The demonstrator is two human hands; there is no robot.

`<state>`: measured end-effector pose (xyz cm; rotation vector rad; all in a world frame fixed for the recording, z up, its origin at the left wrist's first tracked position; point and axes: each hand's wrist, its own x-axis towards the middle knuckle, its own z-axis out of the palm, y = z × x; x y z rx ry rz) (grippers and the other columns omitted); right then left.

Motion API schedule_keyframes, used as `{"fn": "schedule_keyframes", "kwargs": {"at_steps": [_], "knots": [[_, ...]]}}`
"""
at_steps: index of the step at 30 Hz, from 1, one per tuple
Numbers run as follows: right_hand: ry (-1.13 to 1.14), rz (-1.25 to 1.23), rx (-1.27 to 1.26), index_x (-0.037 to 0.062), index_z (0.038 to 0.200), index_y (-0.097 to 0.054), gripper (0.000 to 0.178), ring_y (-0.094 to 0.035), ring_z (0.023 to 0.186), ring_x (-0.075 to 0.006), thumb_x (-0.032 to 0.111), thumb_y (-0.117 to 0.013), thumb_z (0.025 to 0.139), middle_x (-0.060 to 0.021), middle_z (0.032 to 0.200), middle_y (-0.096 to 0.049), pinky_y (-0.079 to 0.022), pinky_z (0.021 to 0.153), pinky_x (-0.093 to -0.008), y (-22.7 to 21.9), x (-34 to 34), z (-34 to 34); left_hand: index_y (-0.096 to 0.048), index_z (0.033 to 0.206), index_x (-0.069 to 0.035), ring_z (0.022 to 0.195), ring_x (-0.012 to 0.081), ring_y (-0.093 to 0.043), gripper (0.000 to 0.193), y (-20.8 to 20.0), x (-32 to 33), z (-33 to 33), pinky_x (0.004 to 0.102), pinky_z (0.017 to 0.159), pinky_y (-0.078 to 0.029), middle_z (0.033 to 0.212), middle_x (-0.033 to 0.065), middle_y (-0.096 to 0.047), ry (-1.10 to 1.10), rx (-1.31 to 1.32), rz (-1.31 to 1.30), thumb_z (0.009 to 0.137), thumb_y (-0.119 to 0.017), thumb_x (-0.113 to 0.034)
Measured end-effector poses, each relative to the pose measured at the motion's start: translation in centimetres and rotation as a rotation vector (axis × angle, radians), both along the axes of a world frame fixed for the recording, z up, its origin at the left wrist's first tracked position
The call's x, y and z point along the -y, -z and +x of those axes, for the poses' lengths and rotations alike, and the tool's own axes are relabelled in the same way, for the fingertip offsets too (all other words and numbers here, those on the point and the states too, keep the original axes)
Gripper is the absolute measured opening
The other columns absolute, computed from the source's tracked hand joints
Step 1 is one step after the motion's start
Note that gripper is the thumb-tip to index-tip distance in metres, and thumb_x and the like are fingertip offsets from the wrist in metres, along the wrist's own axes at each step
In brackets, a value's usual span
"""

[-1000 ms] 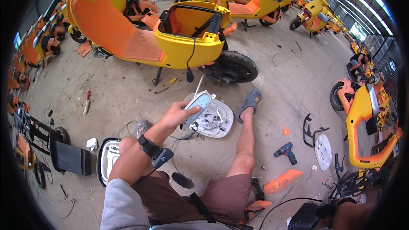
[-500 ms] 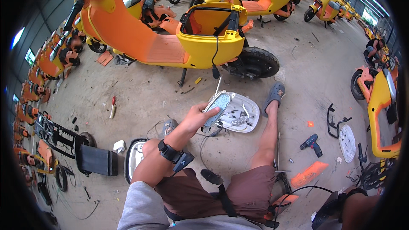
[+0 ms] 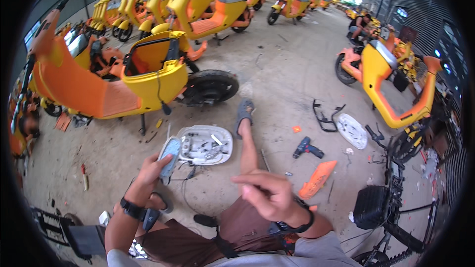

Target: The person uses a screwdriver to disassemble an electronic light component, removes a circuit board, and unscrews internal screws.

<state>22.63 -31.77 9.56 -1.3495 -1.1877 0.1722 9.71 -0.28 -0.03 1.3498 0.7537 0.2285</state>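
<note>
My left hand (image 3: 152, 169) is closed round an oval panel (image 3: 169, 159) with a dotted light-blue face and a pale rim, thumb on its face. A thin pale rod (image 3: 168, 130) sticks up just behind it. Right beside the panel, a white shallow shell (image 3: 228, 144) lies on the floor, holding tools and small metal parts. My right hand (image 3: 269, 195) hovers above my thigh, its index finger stretched to the left and the thumb apart. Nothing shows between its fingers.
A yellow-orange scooter (image 3: 118, 96) with an opened rear body stands beyond. To the right lie a cordless drill (image 3: 308, 148), an orange panel (image 3: 318, 179), a black bracket (image 3: 325, 117) and a white oval cover (image 3: 352, 131). A person (image 3: 359, 27) crouches farther off by scooters.
My view has turned to the right, so the scooter sits farther left. My right hand has come up from the lower right edge. The left hand keeps hold of the oval panel.
</note>
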Motion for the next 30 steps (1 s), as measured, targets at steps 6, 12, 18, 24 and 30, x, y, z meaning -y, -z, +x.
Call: {"fn": "schedule_keyframes", "kwargs": {"at_steps": [6, 12, 18, 24, 30], "knots": [[-0.094, 0.607, 0.495, -0.0055, 0.109, -0.070, 0.028, -0.052, 0.053, -0.0152, 0.002, -0.058, 0.084, -0.0096, 0.077, -0.061, -0.040, 0.045, -0.0285, -2.1, -1.0, 0.6, -0.058, 0.112, 0.001, 0.075, 0.0207, -0.066, 0.028, 0.3, 2.3, -2.6, 0.0323, 0.062, -0.055, 0.089, 0.0121, -0.068, -0.082, 0.019, -0.184, 0.097, -0.060, -0.023], [-0.043, 0.807, 0.892, 0.0055, 0.114, -0.067, 0.032, -0.044, 0.055, -0.0124, 0.020, -0.051, 0.091, -0.0060, 0.082, -0.055, -0.035, 0.048, -0.0275, -6.8, -4.3, -0.4, -0.056, 0.110, 0.002, 0.070, 0.0242, -0.065, 0.033, 4.7, 0.6, -2.7, 0.0359, 0.060, -0.056, 0.096, 0.0161, -0.067, -0.203, 0.136, -0.406, 0.099, -0.055, -0.029], [-0.144, 0.438, 1.119, -0.0013, 0.096, -0.072, 0.026, -0.048, 0.057, -0.0111, 0.013, -0.060, 0.076, -0.0075, 0.083, -0.062, -0.030, 0.046, -0.0255, -10.4, -2.2, -2.5, -0.058, 0.109, -0.002, 0.066, 0.0228, -0.066, 0.029, 3.1, 1.3, -3.5, 0.0337, 0.052, -0.052, 0.083, 0.0125, -0.068, -0.189, 0.111, -0.324, 0.097, -0.060, -0.028], [-0.299, 0.050, 1.211, 0.0048, 0.090, -0.060, 0.018, -0.056, 0.059, -0.0151, 0.021, -0.057, 0.082, -0.0042, 0.078, -0.058, -0.040, 0.048, -0.0280, -9.6, -6.0, -4.4, -0.057, 0.108, -0.004, 0.066, 0.0231, -0.066, 0.026, 5.1, 0.9, 0.0, 0.0355, 0.047, -0.052, 0.081, 0.0138, -0.067, -0.081, 0.194, -0.412, 0.098, -0.057, -0.028], [-0.638, -0.153, 0.801, 0.0036, 0.094, -0.065, 0.016, -0.064, 0.062, -0.0227, 0.017, -0.060, 0.087, -0.0083, 0.074, -0.064, -0.050, 0.054, -0.0367, 0.8, -10.9, -10.7, -0.058, 0.107, 0.000, 0.070, 0.0213, -0.067, 0.022, 4.8, -0.7, -5.7, 0.0341, 0.059, -0.056, 0.084, 0.0103, -0.067, -0.222, 0.390, -0.338, 0.098, -0.056, -0.020]]}}
